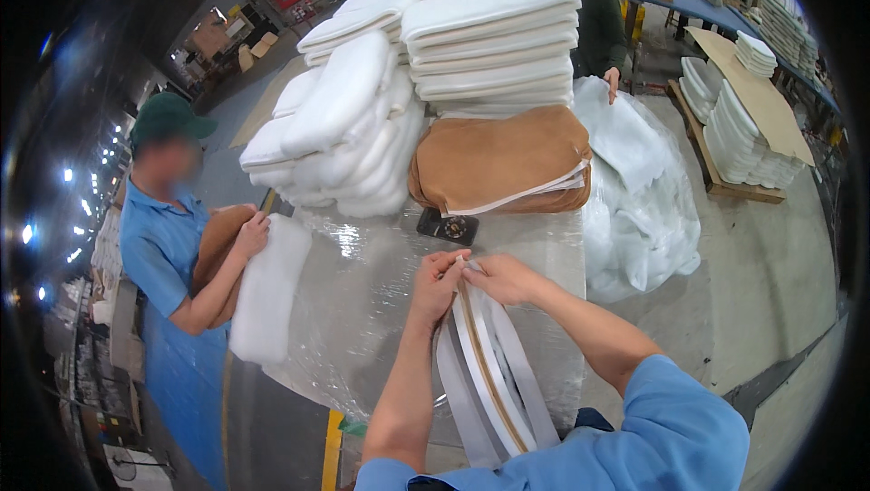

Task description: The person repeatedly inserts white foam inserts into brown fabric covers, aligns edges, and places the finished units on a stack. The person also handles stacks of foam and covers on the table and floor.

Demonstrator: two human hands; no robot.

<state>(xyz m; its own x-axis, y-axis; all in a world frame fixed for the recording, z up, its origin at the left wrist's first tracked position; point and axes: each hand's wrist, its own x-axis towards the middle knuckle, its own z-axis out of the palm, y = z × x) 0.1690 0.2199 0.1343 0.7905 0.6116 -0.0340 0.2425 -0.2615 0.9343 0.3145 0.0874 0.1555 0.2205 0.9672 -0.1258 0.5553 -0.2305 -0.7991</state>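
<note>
Over the near edge of the table, my left hand (437, 282) and my right hand (501, 279) meet, their fingertips pinched on the top end of a long white and pale grey fabric piece (478, 346). A brown stripe runs down its middle, and its lower part hangs toward my body. Whether that stripe is a zipper or a seam I cannot tell. Just beyond my hands lies a flat black object, like a phone (448, 226), with a round pattern on it. Behind it rests a folded pile of brown fabric (498, 160) with white edges.
Thick white pads (489, 38) are stacked high at the back of the plastic-covered table (353, 310). At left, a person in a green cap (172, 119) handles brown fabric and a white pad (272, 296). Another person's hand (613, 83) touches plastic-wrapped white material (639, 210) at right.
</note>
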